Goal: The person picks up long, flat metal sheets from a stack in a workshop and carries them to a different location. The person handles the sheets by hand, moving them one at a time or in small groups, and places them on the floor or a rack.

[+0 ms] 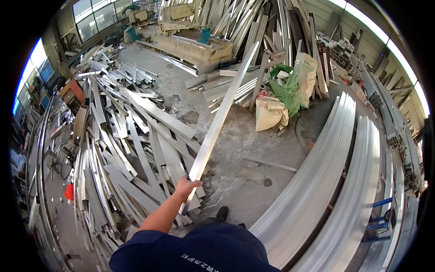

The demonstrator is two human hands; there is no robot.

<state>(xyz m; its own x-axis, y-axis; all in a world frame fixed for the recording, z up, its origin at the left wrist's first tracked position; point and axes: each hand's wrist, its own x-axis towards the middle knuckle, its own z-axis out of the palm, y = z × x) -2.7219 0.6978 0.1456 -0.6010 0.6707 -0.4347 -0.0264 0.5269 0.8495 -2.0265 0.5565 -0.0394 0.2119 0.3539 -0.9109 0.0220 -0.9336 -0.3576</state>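
Note:
My left hand (186,187) is closed round a long silver metal bar (220,118) near its lower end. The bar slants up and away to the right, and its far tip shows in front of the leaning lengths at the back. A short end of it sticks out below my grip. Beneath and left of my hand spreads a large heap of loose metal offcuts (140,136), strips and box sections lying crosswise. My right hand is out of sight.
Long metal profiles (312,181) lie in stacked rows at the right. Ahead stand a beige machine (195,45), a green sack (286,90) and a cream sack (271,113). Tall lengths (244,22) lean at the back. A thin bar (270,163) lies on the concrete floor (231,181).

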